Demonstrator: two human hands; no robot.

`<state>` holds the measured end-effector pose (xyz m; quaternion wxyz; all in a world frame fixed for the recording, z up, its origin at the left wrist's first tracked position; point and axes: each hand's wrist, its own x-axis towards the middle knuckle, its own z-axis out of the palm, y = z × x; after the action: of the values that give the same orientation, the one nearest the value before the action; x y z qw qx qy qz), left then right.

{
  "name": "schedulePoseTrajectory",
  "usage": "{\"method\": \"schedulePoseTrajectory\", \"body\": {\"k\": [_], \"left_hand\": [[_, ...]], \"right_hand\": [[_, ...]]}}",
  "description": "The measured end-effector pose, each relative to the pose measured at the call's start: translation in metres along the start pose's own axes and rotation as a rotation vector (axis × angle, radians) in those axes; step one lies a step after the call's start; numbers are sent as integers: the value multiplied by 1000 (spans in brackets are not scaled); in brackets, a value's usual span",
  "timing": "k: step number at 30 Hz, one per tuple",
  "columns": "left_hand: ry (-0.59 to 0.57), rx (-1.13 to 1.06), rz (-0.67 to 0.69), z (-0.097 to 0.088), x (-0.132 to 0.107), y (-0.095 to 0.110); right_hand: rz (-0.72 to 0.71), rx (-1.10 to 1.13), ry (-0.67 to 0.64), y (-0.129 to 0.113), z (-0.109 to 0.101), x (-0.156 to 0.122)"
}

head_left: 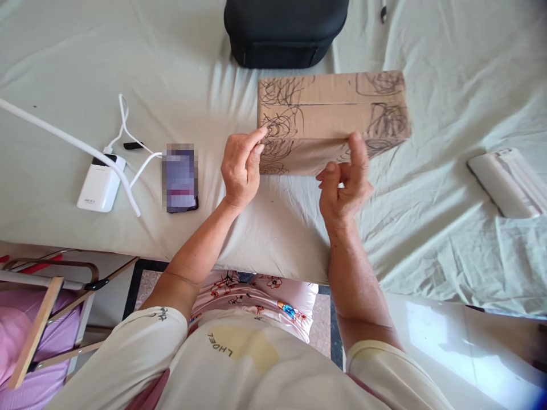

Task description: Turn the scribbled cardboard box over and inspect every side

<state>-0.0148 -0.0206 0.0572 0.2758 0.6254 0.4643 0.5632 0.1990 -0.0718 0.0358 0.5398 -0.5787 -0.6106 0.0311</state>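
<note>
A brown cardboard box (333, 111) with black scribbles on it lies on the pale green sheet (192, 68). My left hand (241, 168) is at the box's near left corner, index finger stretched onto the cardboard and the other fingers curled. My right hand (344, 182) is at the box's near edge, thumb raised against the side and fingers bent beneath it. Neither hand wraps the box; both touch its near side.
A phone (180, 177) lies left of my left hand, beside a white power bank (100, 183) with white cables (128, 134). A black case (284, 28) sits behind the box. A white flat packet (508, 182) lies at the right. A chair (38, 319) stands at the lower left.
</note>
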Motion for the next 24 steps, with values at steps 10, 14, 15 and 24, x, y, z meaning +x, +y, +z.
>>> {"method": "schedulePoseTrajectory", "body": {"k": [10, 14, 15, 24], "left_hand": [[54, 17, 33, -3, 5, -2], [56, 17, 32, 0, 4, 0], [49, 3, 10, 1, 3, -2], [-2, 92, -3, 17, 5, -59]], "right_hand": [[11, -67, 220, 30, -7, 17], [38, -39, 202, 41, 0, 14], [36, -42, 194, 43, 1, 13], [177, -207, -53, 51, 3, 9]]}}
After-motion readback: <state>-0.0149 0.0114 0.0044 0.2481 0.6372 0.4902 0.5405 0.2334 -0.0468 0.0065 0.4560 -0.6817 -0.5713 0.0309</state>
